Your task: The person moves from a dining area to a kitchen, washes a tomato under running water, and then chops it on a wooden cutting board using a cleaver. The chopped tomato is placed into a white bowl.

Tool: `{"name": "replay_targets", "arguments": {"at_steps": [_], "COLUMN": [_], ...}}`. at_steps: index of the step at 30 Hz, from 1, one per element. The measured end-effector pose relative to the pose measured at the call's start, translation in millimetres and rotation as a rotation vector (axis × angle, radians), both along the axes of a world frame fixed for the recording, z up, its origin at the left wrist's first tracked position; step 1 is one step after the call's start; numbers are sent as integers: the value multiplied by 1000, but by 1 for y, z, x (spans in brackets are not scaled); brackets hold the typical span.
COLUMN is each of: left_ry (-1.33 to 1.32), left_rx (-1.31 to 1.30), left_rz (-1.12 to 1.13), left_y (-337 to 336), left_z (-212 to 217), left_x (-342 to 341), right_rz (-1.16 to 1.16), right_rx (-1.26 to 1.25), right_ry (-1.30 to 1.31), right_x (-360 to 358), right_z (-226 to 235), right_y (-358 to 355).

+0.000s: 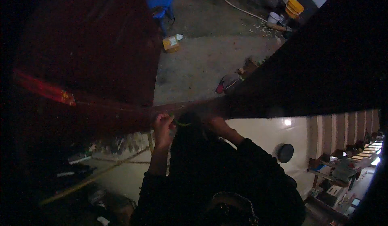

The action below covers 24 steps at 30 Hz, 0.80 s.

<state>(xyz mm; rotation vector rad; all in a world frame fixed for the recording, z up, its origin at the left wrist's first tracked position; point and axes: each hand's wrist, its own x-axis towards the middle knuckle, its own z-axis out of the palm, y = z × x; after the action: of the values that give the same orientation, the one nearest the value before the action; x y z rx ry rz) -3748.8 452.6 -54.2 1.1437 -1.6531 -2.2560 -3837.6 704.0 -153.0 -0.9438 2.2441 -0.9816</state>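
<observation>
My left hand is raised at the edge of a dark red door-like panel, its fingers closed around a thin, curved green strand. What the strand is made of is too dim to make out. Across from it, my right hand is up near the same edge on the other side of my body. Its fingers are dark and blurred, so any object in them is hidden. Both forearms come up in dark sleeves.
Beyond the panel, on the concrete floor, are a blue stool, a yellow box, a pale hose and a yellow bucket. A second dark panel stands at right. Stairs rise behind it.
</observation>
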Motion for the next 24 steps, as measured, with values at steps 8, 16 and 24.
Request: {"name": "replay_targets", "arguments": {"at_steps": [8,16,24], "left_ry": [-78,47,12], "left_rx": [175,21,0], "left_rz": [-213,-401,-444], "left_y": [-21,-94,-109], "left_z": [-48,-39,-44], "left_x": [-180,-456,-639], "right_rz": [-95,-26,-1066], "right_rx": [96,454,148], "right_ry": [-94,-147,226], "right_x": [-142,-346,-578], "right_z": [31,-11,86], "right_y": [-9,-57,69]}}
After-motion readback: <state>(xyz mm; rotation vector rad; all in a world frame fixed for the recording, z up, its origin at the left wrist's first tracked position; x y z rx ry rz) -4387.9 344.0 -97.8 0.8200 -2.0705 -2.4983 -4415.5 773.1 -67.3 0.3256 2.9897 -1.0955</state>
